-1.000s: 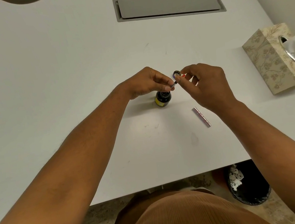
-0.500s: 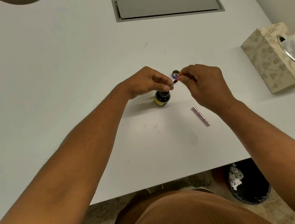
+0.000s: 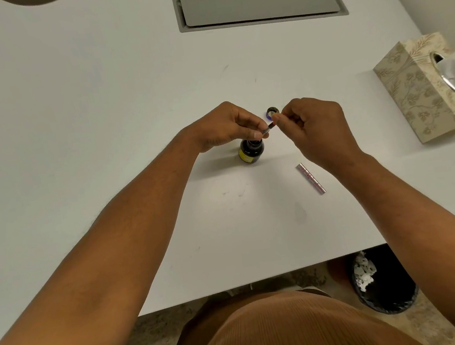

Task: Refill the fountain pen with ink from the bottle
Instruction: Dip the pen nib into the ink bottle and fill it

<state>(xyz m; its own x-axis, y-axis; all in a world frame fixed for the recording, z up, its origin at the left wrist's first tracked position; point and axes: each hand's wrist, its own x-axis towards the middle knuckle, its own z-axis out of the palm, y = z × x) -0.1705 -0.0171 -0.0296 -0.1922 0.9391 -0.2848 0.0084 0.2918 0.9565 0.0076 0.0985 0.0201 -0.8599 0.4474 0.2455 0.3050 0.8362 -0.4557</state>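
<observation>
A small pen part [image 3: 267, 129] is pinched at its two ends by the left hand [image 3: 225, 126] and the right hand [image 3: 320, 129], whose fingertips are held close together. Directly below the left fingers, the open ink bottle [image 3: 251, 152] stands on the table [image 3: 97, 102]. Its cap [image 3: 272, 111] lies just beyond the fingertips. The pen barrel [image 3: 310, 178] lies near the right wrist.

Ink bottle [image 3: 251, 152]: small, dark glass, yellow label, upright and uncapped on the white desk. Bottle cap [image 3: 272, 111]: dark, round, lying open side up just beyond the bottle. Fountain pen section [image 3: 268, 128]: slim, dark, tilted above the bottle mouth; silvery pen barrel [image 3: 310, 178] lying flat nearer the desk's front edge, well apart.
</observation>
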